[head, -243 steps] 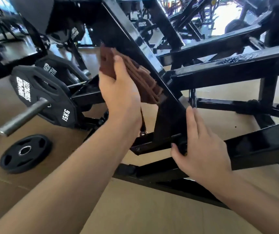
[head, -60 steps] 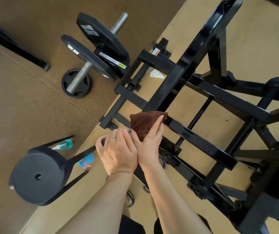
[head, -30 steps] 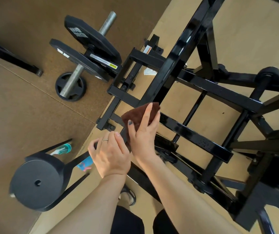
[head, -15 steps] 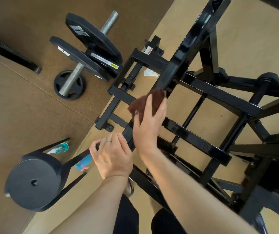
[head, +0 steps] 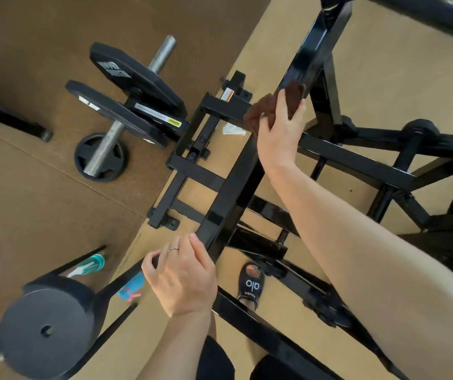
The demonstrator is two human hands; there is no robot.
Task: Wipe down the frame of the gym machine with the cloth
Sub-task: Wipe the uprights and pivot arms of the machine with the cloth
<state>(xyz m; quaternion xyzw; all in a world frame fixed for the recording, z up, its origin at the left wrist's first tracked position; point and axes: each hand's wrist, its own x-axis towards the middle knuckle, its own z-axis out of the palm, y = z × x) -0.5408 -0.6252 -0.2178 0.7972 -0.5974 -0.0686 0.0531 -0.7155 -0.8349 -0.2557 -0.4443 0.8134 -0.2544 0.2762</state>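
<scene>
A person's right hand (head: 279, 133) presses a brown cloth (head: 272, 105) against the black slanted beam of a gym machine frame (head: 231, 193), fingers curled over the cloth. The left hand (head: 183, 278) grips the beam's near end, fingers wrapped around it. Weight plates (head: 126, 94) sit on a steel bar to the left.

Frame (head: 231, 193) is glossy black painted metal, smooth, catching glare; my cloth (head: 268, 108) is brown, soft, napped fabric, matt. Weight plates (head: 126, 86) look matt black rubber on a brushed bare-metal sleeve (head: 162, 54), floor (head: 28, 187) is matt brown, finely grainy, and my ring (head: 173, 249) is shiny metal.
</scene>
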